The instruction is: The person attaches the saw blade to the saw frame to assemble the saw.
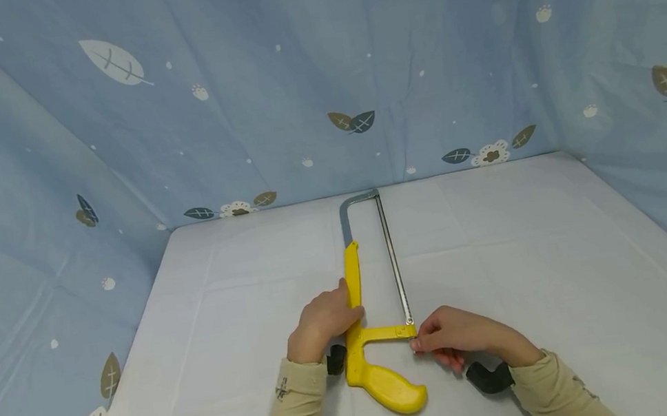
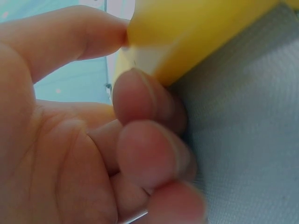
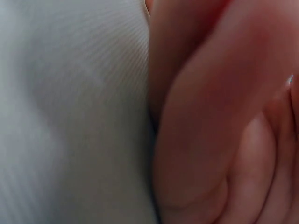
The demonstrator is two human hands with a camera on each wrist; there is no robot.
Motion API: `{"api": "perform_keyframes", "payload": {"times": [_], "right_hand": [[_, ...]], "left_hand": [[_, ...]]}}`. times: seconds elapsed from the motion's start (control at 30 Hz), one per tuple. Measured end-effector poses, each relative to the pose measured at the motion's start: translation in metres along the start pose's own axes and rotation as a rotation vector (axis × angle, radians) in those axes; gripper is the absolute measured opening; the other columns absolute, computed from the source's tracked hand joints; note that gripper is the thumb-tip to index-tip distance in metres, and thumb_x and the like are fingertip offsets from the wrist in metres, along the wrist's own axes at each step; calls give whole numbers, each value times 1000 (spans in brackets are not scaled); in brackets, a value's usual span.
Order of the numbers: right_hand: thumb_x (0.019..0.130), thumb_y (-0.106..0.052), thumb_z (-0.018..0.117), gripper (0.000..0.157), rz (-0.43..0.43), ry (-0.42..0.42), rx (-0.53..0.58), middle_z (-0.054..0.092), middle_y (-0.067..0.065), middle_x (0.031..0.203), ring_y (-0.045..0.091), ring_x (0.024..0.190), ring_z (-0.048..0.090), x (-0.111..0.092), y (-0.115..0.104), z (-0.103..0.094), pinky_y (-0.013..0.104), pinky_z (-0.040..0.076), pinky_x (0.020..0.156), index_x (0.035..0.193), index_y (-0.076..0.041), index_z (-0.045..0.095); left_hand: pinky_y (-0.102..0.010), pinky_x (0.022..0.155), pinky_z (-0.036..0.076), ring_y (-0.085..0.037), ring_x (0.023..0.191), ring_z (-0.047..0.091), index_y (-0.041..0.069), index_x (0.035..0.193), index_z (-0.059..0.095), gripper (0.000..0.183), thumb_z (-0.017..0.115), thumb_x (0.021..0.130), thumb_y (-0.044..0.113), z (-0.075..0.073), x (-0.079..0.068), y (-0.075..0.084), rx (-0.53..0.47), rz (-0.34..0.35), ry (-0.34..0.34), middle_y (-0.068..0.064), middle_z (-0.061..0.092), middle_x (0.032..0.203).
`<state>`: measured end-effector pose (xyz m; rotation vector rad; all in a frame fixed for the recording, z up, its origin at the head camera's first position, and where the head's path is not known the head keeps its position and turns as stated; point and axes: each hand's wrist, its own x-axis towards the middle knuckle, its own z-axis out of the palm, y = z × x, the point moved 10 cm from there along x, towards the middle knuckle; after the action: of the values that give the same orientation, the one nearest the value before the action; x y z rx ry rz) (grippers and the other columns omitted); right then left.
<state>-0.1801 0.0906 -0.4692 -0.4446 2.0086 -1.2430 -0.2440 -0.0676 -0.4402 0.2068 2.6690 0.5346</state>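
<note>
A hacksaw (image 1: 393, 389) with a yellow handle and frame lies on the white table, its grey bow pointing away from me. Its thin metal blade (image 1: 393, 259) runs along the right side, fixed to a yellow arm (image 1: 386, 332) at the near end. My left hand (image 1: 323, 324) holds the yellow frame, thumb on one side and fingertips on the other; the left wrist view shows the yellow frame (image 2: 187, 37) at the fingers. With thumb and index finger, my right hand (image 1: 464, 331) pinches the small tension screw at the arm's end, mostly hidden by the fingertips.
White cloth covers the table (image 1: 233, 359). A blue curtain (image 1: 271, 104) with leaf prints hangs behind and along both sides. Black camera mounts sit at the left wrist (image 1: 336, 360) and the right wrist (image 1: 490, 377).
</note>
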Motion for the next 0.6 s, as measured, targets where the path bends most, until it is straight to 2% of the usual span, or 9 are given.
{"api": "perform_keyframes", "payload": {"times": [0.27,0.47,0.6], "right_hand": [[84,-32,59,25,-16,-35,21,49,0,50,12,38,47,-1,2,2,23,39,39,81,-8,67],[83,-32,61,23,-29,-8,5,49,0,49,13,38,48,0,1,-2,23,38,38,81,-9,67],[82,-31,63,25,-7,11,45,48,1,49,13,37,47,0,3,-3,22,38,37,83,-6,62]], "left_hand": [[-29,52,35,-18,59,46,3,141,23,71,53,84,33,1,-2,0,1,-2,-1,-4,50,74],[-29,51,34,-18,58,46,3,141,23,72,53,84,34,0,-1,0,10,1,7,-4,50,71],[-29,51,35,-18,58,46,3,141,23,72,54,84,35,0,0,0,11,3,9,-4,50,72]]}}
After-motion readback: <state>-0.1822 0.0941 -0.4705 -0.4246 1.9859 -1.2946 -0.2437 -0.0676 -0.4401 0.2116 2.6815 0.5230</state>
